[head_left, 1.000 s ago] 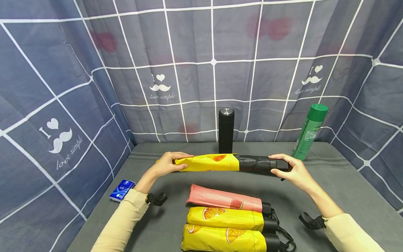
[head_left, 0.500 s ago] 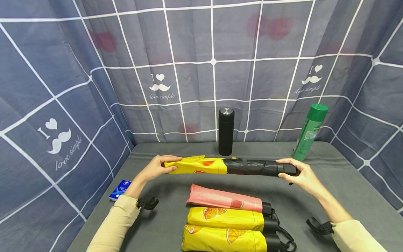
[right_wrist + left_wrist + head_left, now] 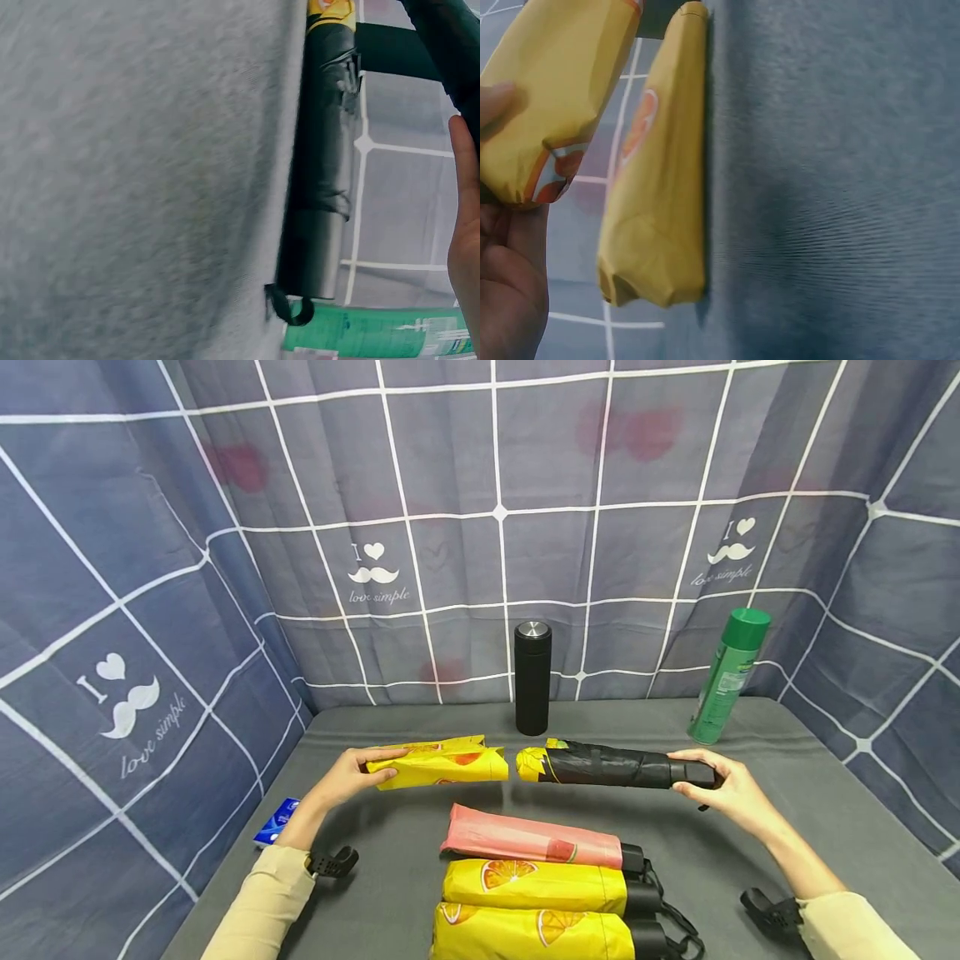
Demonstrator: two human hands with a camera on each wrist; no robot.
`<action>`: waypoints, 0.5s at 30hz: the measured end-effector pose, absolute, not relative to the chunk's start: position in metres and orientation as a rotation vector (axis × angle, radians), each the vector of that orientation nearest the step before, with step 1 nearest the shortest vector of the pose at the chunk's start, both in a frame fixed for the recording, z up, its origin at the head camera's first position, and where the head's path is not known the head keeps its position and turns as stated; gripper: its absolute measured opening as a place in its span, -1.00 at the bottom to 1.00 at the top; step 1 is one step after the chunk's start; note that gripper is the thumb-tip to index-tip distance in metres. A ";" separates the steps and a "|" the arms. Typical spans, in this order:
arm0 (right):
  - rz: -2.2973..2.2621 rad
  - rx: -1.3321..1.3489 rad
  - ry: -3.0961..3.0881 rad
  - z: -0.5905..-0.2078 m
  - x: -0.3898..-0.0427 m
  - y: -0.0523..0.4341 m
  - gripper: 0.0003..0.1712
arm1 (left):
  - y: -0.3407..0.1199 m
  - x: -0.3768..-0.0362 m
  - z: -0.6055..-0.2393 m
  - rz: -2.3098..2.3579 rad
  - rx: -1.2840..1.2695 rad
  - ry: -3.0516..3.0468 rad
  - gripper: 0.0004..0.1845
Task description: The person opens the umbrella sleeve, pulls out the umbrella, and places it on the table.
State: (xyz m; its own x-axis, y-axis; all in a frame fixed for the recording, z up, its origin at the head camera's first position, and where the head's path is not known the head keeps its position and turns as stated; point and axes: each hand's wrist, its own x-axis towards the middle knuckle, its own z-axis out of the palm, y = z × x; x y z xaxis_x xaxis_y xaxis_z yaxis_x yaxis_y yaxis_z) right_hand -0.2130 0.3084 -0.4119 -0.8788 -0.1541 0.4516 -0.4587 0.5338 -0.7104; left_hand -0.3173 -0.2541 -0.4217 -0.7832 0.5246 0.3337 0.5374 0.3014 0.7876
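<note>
A grey cloth-covered table (image 3: pixel 825 793) is enclosed on the left, far and right sides by a blue-grey curtain (image 3: pixel 150 568) marked with a white grid and moustache prints. At the table's left edge a small blue tissue pack (image 3: pixel 276 821) is seen lying flat. Just to its right, the left hand (image 3: pixel 347 774) is held above the table, its fingers curled round the left end of a yellow umbrella sleeve (image 3: pixel 442 762), which is printed with orange slices. In the left wrist view the same sleeve (image 3: pixel 555 97) is seen gripped close to the palm. A small gap is left between the sleeve and the folded black umbrella (image 3: pixel 615 766), whose yellow tip is turned toward the sleeve. The umbrella's handle end is gripped by the right hand (image 3: pixel 723 787), fingers wrapped round it. At the far edge a black flask (image 3: pixel 532 678) is stood upright, and further right a green spray can (image 3: pixel 729 677) is stood near the curtain. On the near side, three sleeved umbrellas are laid side by side: a pink one (image 3: pixel 536 838), then two yellow ones (image 3: pixel 540 887).
</note>
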 end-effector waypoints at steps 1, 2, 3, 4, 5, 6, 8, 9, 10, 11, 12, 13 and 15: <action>1.273 0.502 -2.448 -0.418 -0.215 0.312 -0.56 | -0.255 -0.318 -0.424 -1.538 -1.020 -2.531 -0.60; 1.266 0.495 -2.458 -0.423 -0.218 0.315 -0.56 | -0.255 -0.319 -0.426 -1.538 -1.010 -2.541 -0.60; 1.260 0.491 -2.468 -0.428 -0.220 0.318 -0.55 | -0.256 -0.320 -0.428 -1.536 -0.999 -2.550 -0.60; 1.253 0.482 -2.480 -0.433 -0.222 0.321 -0.54 | -0.257 -0.321 -0.431 -1.533 -0.985 -2.558 -0.61; 1.253 0.474 -2.489 -0.437 -0.223 0.323 -0.54 | -0.257 -0.322 -0.433 -1.527 -0.972 -2.565 -0.61; 1.246 0.474 -2.498 -0.440 -0.224 0.325 -0.54 | -0.259 -0.322 -0.435 -1.517 -0.950 -2.572 -0.62; 1.246 0.469 -2.507 -0.445 -0.225 0.328 -0.53 | -0.261 -0.324 -0.439 -1.504 -0.915 -2.589 -0.62; 1.255 0.464 -2.504 -0.447 -0.225 0.329 -0.53 | -0.262 -0.324 -0.440 -1.498 -0.902 -2.595 -0.62; 1.261 0.457 -2.498 -0.449 -0.225 0.330 -0.54 | -0.263 -0.325 -0.442 -1.493 -0.891 -2.602 -0.63; 1.264 0.453 -2.493 -0.451 -0.225 0.332 -0.54 | -0.264 -0.325 -0.443 -1.494 -0.883 -2.608 -0.63; 1.261 0.452 -2.489 -0.452 -0.225 0.334 -0.54 | -0.265 -0.326 -0.444 -1.494 -0.870 -2.614 -0.63; 1.266 0.443 -2.485 -0.454 -0.225 0.335 -0.54 | -0.266 -0.326 -0.445 -1.499 -0.864 -2.617 -0.63; 1.268 0.426 -2.486 -0.456 -0.226 0.338 -0.55 | -0.267 -0.327 -0.446 -1.510 -0.865 -2.606 -0.64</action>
State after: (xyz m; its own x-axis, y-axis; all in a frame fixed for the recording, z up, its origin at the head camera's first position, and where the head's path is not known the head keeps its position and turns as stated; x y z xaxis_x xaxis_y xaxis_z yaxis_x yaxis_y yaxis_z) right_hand -0.2256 0.3385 -0.4563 -0.9053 -0.1185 0.4080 -0.3998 0.5625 -0.7237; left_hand -0.3266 -0.2671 -0.4461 -0.8475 0.4556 0.2722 0.4627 0.3831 0.7995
